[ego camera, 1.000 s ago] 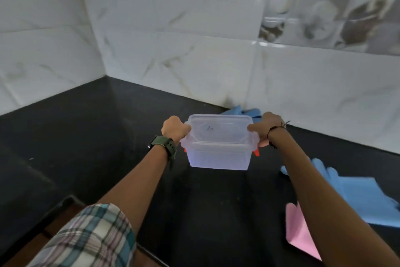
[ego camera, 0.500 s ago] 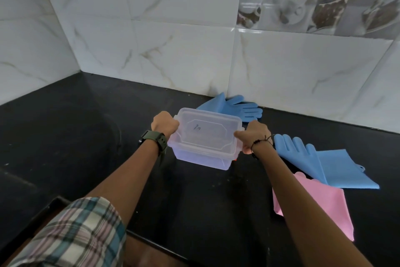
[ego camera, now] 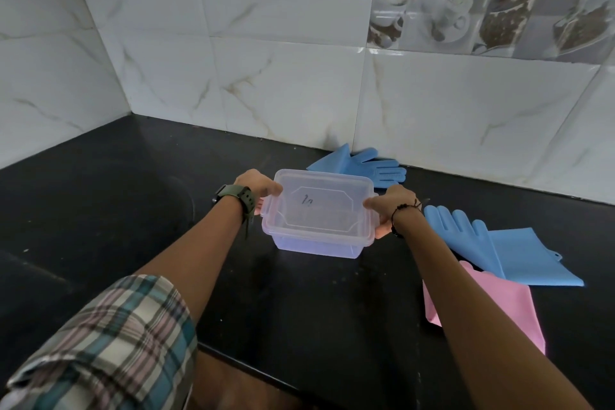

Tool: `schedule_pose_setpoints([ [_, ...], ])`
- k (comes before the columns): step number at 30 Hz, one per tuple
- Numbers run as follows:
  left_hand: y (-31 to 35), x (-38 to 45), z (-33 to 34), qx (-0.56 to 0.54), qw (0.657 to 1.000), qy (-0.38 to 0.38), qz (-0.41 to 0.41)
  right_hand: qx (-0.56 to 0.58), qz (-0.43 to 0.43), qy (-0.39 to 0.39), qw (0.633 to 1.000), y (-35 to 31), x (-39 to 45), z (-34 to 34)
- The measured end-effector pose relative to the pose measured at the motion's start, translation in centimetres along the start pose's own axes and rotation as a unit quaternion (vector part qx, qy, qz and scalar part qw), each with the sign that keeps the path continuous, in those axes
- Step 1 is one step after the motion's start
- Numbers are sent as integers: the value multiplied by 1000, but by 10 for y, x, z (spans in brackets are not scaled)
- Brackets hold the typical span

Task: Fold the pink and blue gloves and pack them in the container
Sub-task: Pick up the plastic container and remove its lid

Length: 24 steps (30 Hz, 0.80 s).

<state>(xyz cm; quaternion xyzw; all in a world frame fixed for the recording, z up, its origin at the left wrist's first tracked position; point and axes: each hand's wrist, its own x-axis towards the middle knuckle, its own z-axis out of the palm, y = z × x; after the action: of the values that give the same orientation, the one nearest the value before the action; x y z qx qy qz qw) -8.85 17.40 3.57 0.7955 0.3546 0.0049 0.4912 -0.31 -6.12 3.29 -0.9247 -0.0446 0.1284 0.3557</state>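
Head view shows our left hand (ego camera: 258,184) and right hand (ego camera: 387,206) each closed on an end of the box (ego camera: 317,218), fingers curled at the latch tabs, lid on. The box sits at or just above the black tabletop (ego camera: 133,203); we cannot tell which. A blue glove (ego camera: 362,165) lies flat behind it by the wall, a second blue glove (ego camera: 499,245) lies to our right, overlapping the pink glove (ego camera: 492,301), which our right arm partly hides. None is folded yet.

We judge the box light, stiff and smooth, so the end tabs are the sure hold, and the place to pop the lid. The gloves look like soft, floppy silicone, likely grippy and springy; we would take each by cuff and fingers, fold it in half and press it down so it does not unfold.

Against half a second ago, our grip is the same and the box sits slightly nearer us, while the view has shifted to show more of both blue gloves
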Motion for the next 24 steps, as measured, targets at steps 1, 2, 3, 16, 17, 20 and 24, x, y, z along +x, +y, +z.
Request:
schedule_pose_setpoints([
  [1,2,-1,-1,0,1000,-8,-4,8,4,-8,1000,-1,-1,-1],
  [2,4,-3,-3,0,1000,-17,-8,16,9,-16,1000,-1,-1,-3],
  [3,6,-4,-4,1,1000,-24,-11,22,14,-27,999,-2,-1,-5],
  [16,7,1,-19,-38,995,-82,-50,102,77,-120,984,4,-6,-9],
  [17,8,2,-20,-37,994,-85,-61,100,74,-110,986,5,-5,-10],
  [20,11,6,-22,-35,990,-104,-92,75,62,-94,991,5,-2,-14],
  [24,15,9,-23,1,989,-100,-111,48,43,-97,993,0,-1,-16],
])
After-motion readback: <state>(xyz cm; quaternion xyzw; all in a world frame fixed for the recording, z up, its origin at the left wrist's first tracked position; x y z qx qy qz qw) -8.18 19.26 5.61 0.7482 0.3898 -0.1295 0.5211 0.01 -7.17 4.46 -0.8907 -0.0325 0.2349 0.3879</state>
